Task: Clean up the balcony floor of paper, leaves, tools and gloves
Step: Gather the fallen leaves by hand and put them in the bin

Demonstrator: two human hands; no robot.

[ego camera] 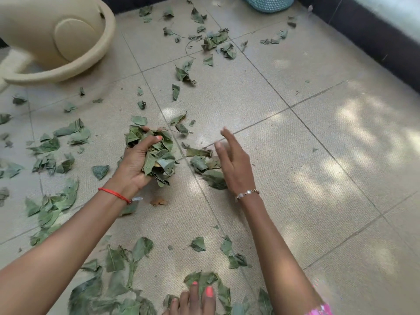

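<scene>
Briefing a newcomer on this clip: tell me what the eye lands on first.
The left hand in the centre grips a thick bunch of leaves, with the open right hand beside it. Scattered leaves litter the tiled floor all around, and a beige tub sits at top left.

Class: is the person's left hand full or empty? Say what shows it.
Full. The left hand grips a thick bunch of leaves, fingers curled round it; the right hand is open and holds nothing.
</scene>
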